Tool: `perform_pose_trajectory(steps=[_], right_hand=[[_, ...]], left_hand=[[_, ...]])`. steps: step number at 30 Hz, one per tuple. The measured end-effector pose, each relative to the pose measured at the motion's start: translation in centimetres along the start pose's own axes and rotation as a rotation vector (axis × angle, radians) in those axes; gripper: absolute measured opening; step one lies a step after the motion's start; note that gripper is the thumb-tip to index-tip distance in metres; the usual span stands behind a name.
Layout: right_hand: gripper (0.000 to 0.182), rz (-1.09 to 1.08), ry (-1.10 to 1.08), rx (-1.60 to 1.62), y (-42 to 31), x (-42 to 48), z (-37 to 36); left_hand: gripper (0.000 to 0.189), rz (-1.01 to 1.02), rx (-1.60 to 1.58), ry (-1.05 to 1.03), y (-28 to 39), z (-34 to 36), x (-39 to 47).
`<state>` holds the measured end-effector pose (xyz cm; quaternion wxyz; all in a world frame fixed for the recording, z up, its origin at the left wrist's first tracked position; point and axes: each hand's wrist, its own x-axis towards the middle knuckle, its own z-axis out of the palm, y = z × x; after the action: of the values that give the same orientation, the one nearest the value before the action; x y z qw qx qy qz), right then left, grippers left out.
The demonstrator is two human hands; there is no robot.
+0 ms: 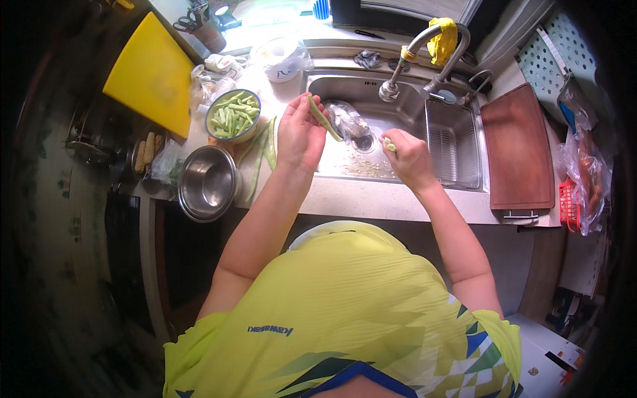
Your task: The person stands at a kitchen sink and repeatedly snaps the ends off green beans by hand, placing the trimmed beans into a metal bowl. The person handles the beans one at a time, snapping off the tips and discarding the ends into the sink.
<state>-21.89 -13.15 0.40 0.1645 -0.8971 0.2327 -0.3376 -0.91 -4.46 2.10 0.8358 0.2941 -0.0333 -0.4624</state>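
My left hand (302, 134), palm up at the sink's left edge, holds a flat green bean pod (322, 118) between thumb and fingers. Over the front of the steel sink (403, 112), my right hand (409, 158) is closed on short pieces of green bean (389, 145). A rimmed bowl (233, 137) of broken bean pieces (234, 115) stands left of my left hand. Long whole bean pods (271, 143) lie on the counter between bowl and sink. Small pale scraps (368, 166) and a crumpled plastic bag (344, 118) are in the sink near the drain.
Steel bowls (208, 183) sit at the counter's front left edge. A yellow cutting board (150, 79) leans at the left; a brown board (520, 149) lies right of the sink. The curved faucet (460, 45), with a yellow cloth (442, 42), arches over the sink. A white bowl (282, 74) stands behind.
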Motion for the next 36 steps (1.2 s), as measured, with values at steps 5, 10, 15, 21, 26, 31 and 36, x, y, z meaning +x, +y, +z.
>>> perform_pose_trajectory(steps=[5,10,15,21,26,31,36], right_hand=[[0.014,0.241,0.011,0.407,-3.8,2.2,0.1],[0.016,0.215,-0.114,0.432,-5.0,3.0,1.0],[0.013,0.147,-0.201,0.415,-5.0,3.3,0.8],[0.014,0.039,-0.229,0.412,-5.6,3.6,0.9],[0.011,-0.048,-0.222,0.274,-6.2,3.3,0.4],[0.013,-0.354,-0.181,-0.090,-5.8,3.0,-0.2],[0.015,-0.214,-0.147,0.114,-4.3,3.5,-2.2]], left_hand=[[0.015,0.095,0.086,-0.064,-1.0,1.1,-0.3],[0.013,0.128,0.081,-0.105,-1.1,2.0,-0.9],[0.009,0.162,0.070,-0.102,-1.3,1.1,-0.8],[0.009,0.152,0.069,-0.094,-1.1,1.6,-1.4],[0.010,0.165,0.121,-0.091,-1.4,1.6,-1.4],[0.013,0.095,0.174,-0.079,-2.3,0.9,-1.3],[0.016,0.541,1.099,-0.335,-2.7,-0.3,-2.6]])
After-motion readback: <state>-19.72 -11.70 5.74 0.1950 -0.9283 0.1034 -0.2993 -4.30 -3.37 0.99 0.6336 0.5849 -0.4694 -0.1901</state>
